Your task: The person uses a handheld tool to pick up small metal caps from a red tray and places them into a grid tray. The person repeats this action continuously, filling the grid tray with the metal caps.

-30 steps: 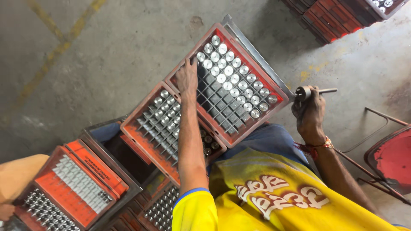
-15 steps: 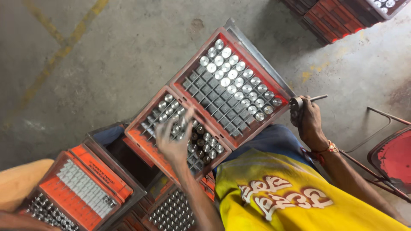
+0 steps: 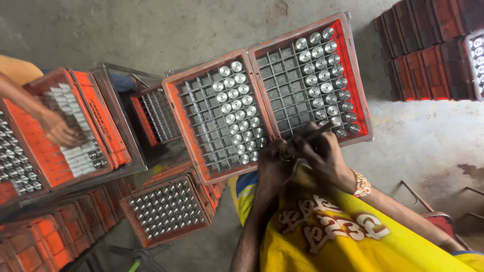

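Currently both hands meet at 6 o'clock of the two orange crates: left hand pinching a small metal cylinder, right hand closed on a thin rod tool; judgement: brace wrists, keep rod aligned over right crate.

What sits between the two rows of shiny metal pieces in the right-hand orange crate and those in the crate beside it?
In the head view, empty grid cells of the right crate and the crates' touching orange walls.
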`<state>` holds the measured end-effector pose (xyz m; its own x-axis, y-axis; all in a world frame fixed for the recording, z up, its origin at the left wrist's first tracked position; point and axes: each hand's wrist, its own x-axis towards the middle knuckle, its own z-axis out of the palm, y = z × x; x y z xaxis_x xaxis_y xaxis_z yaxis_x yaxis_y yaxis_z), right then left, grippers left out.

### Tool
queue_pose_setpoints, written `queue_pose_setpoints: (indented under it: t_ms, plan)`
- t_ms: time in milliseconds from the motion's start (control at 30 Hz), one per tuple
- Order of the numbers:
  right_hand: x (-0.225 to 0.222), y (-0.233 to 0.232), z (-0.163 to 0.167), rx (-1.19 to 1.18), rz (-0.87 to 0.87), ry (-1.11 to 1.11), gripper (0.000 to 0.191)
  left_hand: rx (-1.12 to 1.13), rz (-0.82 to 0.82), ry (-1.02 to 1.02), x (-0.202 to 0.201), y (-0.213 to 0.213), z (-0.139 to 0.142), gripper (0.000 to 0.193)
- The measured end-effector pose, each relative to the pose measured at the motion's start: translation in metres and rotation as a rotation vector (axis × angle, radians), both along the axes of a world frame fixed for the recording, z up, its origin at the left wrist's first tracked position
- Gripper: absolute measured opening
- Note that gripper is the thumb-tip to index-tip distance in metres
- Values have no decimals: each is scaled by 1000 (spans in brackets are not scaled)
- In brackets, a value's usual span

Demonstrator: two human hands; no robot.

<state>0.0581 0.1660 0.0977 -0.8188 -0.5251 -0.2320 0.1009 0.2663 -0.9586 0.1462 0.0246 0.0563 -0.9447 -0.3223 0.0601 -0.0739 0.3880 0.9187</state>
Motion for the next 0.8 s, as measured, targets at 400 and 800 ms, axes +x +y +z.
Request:
queue_pose_setpoints:
  t_ms: [400,800]
  plan:
    - [14,-32,-24,-87,57,130,12,308,-40,-237,12,-25,-21,22]
    - [-47,102,-61,-517,-941,-16,37,-67,437,-567,-48,-135,-58,27]
